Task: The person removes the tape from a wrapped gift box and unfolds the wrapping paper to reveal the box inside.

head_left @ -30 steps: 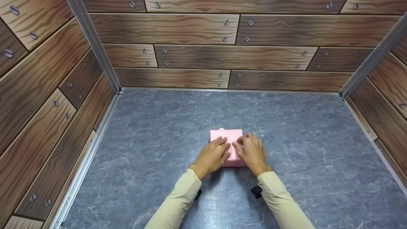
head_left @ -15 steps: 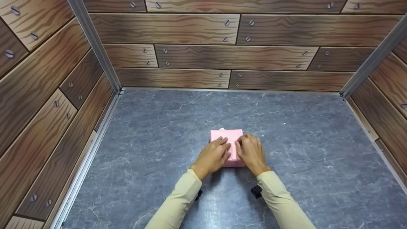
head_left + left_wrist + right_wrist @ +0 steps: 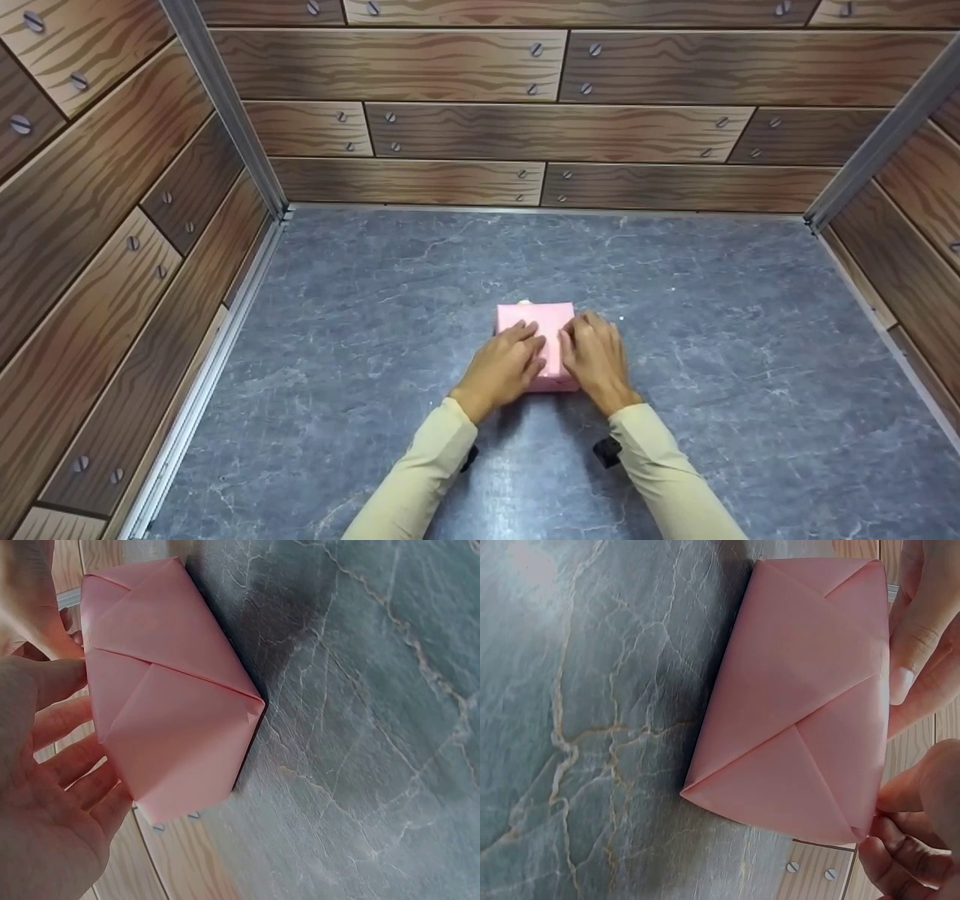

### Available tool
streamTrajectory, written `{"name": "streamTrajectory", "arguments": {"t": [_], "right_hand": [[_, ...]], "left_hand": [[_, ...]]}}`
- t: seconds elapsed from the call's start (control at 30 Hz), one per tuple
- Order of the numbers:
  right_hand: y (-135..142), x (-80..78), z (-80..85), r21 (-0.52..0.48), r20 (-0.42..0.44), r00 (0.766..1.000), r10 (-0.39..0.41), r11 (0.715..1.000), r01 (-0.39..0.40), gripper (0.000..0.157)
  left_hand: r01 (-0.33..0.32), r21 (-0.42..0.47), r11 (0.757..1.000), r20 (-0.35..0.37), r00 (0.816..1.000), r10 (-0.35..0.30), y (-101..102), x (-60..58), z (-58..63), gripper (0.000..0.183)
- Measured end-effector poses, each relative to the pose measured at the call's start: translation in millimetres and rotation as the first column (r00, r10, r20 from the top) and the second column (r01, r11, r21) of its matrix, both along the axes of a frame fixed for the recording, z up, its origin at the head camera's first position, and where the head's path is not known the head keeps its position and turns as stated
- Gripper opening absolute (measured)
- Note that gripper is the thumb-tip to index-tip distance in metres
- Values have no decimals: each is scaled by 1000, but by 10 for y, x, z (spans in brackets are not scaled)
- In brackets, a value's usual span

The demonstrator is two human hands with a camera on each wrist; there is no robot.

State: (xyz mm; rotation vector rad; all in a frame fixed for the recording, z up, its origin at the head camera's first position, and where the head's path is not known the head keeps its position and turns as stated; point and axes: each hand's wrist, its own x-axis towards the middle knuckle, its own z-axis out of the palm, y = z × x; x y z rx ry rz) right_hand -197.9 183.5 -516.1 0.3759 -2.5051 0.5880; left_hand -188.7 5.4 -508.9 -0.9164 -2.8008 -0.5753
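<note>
A box wrapped in pink paper [image 3: 551, 316] sits on the grey marbled surface, its folded end flaps [image 3: 780, 772] facing the wrist cameras. My left hand [image 3: 499, 367] lies over the left part of its top, fingers extended and slightly spread. At the right top edge, my right hand [image 3: 598, 360] has its thumb on the paper and its fingers bent over the side. The right wrist view shows those curled fingers [image 3: 900, 859] right at the box's corner. Both hands cover part of the top, and the far side is hidden.
A small white object [image 3: 524, 303] peeks out behind the box. Wood-patterned walls [image 3: 450, 135] enclose the surface at the back and both sides, with metal rails [image 3: 259, 277] along their base. Black devices [image 3: 606, 452] sit under the wrists.
My right thumb and fingertips have drawn back rightward from the middle of the box top to its right edge. The left hand and the box stay in place.
</note>
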Motion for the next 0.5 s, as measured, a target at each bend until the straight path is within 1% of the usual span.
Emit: {"name": "streamTrajectory", "arguments": {"t": [0.13, 0.37, 0.5], "right_hand": [[23, 3, 3, -1, 8, 1000, -3, 1000, 3, 10], [64, 7, 10, -23, 9, 1000, -16, 1000, 17, 9], [96, -4, 22, -47, 5, 1000, -25, 999, 25, 8]], "left_hand": [[5, 8, 1000, -8, 1000, -4, 9, 0, -2, 36], [12, 18, 1000, -43, 999, -11, 2, 0, -36, 33], [9, 22, 1000, -36, 999, -8, -2, -7, -27, 34]]}}
